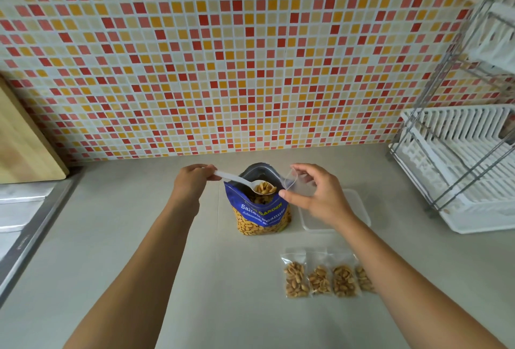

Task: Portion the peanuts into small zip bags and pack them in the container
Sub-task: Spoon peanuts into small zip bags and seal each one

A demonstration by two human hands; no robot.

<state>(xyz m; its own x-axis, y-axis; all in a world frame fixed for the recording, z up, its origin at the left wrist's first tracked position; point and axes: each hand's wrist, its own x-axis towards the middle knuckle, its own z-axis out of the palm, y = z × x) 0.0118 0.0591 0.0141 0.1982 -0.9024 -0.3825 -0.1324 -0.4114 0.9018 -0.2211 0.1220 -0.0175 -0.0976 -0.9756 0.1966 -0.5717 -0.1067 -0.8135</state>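
While the left hand [192, 181] grips a white plastic spoon [237, 179] of peanuts [266, 189] above the blue foil pouch [262, 215], the right hand [315, 197] pinches an empty clear zip bag [296, 181]. Four filled bags [320, 279] lie by the right forearm; the clear plastic container [362, 209] under that hand looks unpacked.

Head view — forward and down, close over counter [195, 279].

- Two arms show, the left arm [158, 251] and the right arm [395, 279], both bare right up to the picture's edge.
- The left hand [192, 183] and the right hand [317, 195] are bare too.
- The right thumb [288, 197] has a short, plain nail.
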